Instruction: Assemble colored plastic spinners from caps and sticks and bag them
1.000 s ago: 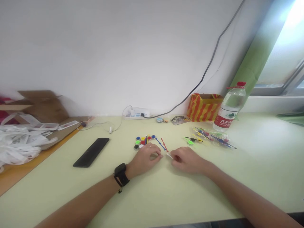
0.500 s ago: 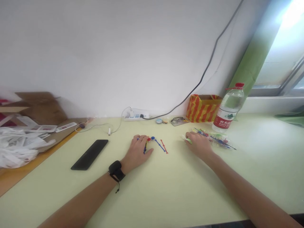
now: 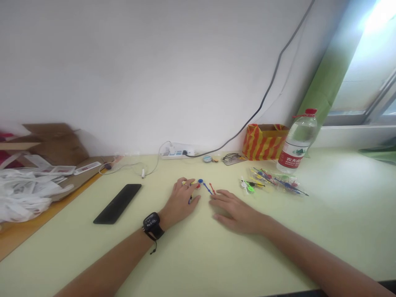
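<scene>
My left hand [image 3: 183, 197] rests over small plastic pieces, its thumb apart from the other fingers. Under and beside its fingertips show a red round piece [image 3: 198, 186] and bits of dark blue and yellow. A blue disc [image 3: 200, 181] lies just past it. My right hand [image 3: 235, 211] lies spread and low over the table, fingertips at the near ends of a blue arrow-tipped stick [image 3: 207, 189] and a red arrow-tipped stick [image 3: 212, 188]. Nothing shows gripped in either hand. Farther right lies a loose group of white, green and black pieces [image 3: 251, 189].
Clear bags of coloured pieces [image 3: 287, 184] lie at the right, before a water bottle [image 3: 295, 144] and a striped bag [image 3: 262, 144]. A black phone-like slab [image 3: 117, 204] lies left. Along the wall are a power strip [image 3: 176, 151] and cables. White straps [image 3: 21, 189] are heaped far left.
My right hand has moved left from the bagged pieces to the blue and red sticks. The white, green and black group it covered now lies uncovered. My left hand has barely shifted.
</scene>
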Motion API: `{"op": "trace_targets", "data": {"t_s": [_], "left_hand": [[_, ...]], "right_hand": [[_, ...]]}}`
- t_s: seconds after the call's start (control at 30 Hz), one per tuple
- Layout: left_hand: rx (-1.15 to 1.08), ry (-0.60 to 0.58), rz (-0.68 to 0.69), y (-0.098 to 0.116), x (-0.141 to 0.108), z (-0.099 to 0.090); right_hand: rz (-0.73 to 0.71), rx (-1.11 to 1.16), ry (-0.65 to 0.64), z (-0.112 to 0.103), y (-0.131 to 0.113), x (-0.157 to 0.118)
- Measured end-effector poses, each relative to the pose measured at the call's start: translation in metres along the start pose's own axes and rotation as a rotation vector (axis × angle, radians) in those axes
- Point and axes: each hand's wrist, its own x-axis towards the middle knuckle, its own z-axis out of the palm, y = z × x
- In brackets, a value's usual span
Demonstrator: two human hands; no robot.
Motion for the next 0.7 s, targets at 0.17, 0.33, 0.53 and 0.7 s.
{"op": "trace_targets", "data": {"t_s": [0.17,0.33,0.53,0.7], "left_hand": [[-0.053,0.017,0.031,0.005,0.0,-0.001],[-0.172,-0.007,0.124,0.016,0.001,-0.007],[-0.335,-0.096,0.219,0.031,0.001,-0.016],[-0.387,-0.115,0.213,0.032,0.001,-0.017]], "right_hand": [[0.015,-0.004,0.039,-0.004,0.004,-0.002],[-0.043,0.041,0.059,-0.005,0.004,0.002],[-0.027,0.002,0.085,-0.003,0.008,0.003],[-0.016,-0.039,0.084,-0.002,0.009,0.002]]}}
